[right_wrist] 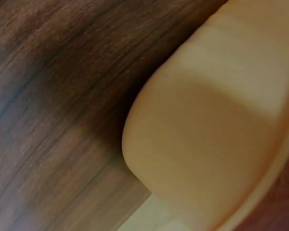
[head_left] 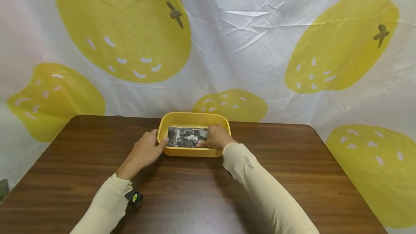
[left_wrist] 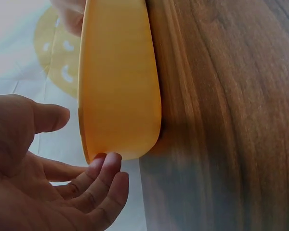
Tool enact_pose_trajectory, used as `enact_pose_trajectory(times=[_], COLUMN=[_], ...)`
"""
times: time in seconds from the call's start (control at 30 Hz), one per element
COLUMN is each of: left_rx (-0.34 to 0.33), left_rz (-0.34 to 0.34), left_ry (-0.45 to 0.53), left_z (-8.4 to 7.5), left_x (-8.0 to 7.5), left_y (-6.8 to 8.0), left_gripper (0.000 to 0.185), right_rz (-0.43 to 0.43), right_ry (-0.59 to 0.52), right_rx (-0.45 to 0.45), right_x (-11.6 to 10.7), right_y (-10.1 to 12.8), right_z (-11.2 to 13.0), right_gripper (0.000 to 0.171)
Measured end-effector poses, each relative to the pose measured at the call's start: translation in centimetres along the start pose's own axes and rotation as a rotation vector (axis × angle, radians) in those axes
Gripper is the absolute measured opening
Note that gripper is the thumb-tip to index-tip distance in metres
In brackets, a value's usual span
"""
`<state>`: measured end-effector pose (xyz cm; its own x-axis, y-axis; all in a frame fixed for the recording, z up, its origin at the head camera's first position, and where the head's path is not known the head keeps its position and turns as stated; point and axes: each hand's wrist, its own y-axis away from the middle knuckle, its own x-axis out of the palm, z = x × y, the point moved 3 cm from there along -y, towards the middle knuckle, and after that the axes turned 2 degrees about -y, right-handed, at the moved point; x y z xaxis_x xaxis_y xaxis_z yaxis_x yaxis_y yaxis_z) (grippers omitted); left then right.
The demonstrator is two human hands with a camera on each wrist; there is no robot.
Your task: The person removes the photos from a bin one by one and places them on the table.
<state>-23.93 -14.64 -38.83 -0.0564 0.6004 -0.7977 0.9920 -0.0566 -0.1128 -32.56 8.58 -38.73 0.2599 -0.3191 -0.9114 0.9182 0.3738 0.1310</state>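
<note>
A yellow plastic bin [head_left: 195,152] with rounded corners stands near the table's back edge. Inside it lies a flat, glossy black-and-white picture [head_left: 186,138], perhaps a card or packet. My right hand [head_left: 218,137] reaches over the bin's right end and grips the picture's right part; its fingertips are partly hidden. At the bin's left end is my left hand [head_left: 147,148], its thumb by the rim. In the left wrist view, the loosely bent fingers [left_wrist: 111,178] touch the bin's outer end, and the thumb stands apart from the rim. The right wrist view shows mostly the bin's outer wall [right_wrist: 197,130].
The brown wooden table [head_left: 191,194] extends in front of the bin and to both sides. Behind it hangs a white cloth [head_left: 221,64] printed with yellow fruit, close to the bin's back. A small black device [head_left: 134,198] is strapped at the left wrist.
</note>
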Motion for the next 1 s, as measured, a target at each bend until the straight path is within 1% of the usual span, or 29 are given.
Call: enact_pose_trajectory(times=[0.1,0.27,0.43,0.53,0.63,0.7,0.8,0.83,0.9,1.0], left_rx=[0.007,0.018,0.012,0.0,-0.008,-0.011,-0.014,-0.018,-0.024,-0.038], left_rz=[-0.01,-0.024,-0.011,0.001,0.003,0.002,-0.005,-0.008,-0.013,-0.018], left_ry=[0.008,0.026,0.075,0.101,0.107,0.108,0.116,0.122,0.128,0.137], left_z=[0.1,0.3,0.7,0.9,0.9,0.8,0.8,0.8,0.8,0.9], left_x=[0.1,0.3,0.5,0.5,0.5,0.6,0.7,0.7,0.8,0.8], left_y=[-0.1,-0.5,-0.9,-0.9,-0.9,-0.9,-0.9,-0.9,-0.8,-0.7], left_gripper=[0.044,0.033,0.026,0.027,0.029,0.03,0.029,0.029,0.03,0.031], right_rz=[-0.001,-0.015,-0.021,-0.03,-0.062,-0.097,-0.157,-0.175,-0.205,-0.237], right_ry=[0.049,0.107,0.14,0.12,0.093,0.063,0.015,-0.003,-0.025,-0.051], right_rx=[0.015,0.025,0.04,0.052,0.062,0.071,0.085,0.09,0.088,0.066], right_x=[0.3,0.7,0.9,1.0,1.1,1.1,0.9,0.9,0.6,0.1], right_y=[-0.3,-0.9,-1.3,-1.4,-1.6,-1.6,-1.6,-1.5,-1.4,-1.2], right_z=[-0.1,-0.2,-0.4,-0.6,-0.7,-0.8,-0.8,-0.8,-0.7,-0.5], right_gripper=[0.051,0.045,0.043,0.044,0.046,0.055,0.073,0.076,0.073,0.055])
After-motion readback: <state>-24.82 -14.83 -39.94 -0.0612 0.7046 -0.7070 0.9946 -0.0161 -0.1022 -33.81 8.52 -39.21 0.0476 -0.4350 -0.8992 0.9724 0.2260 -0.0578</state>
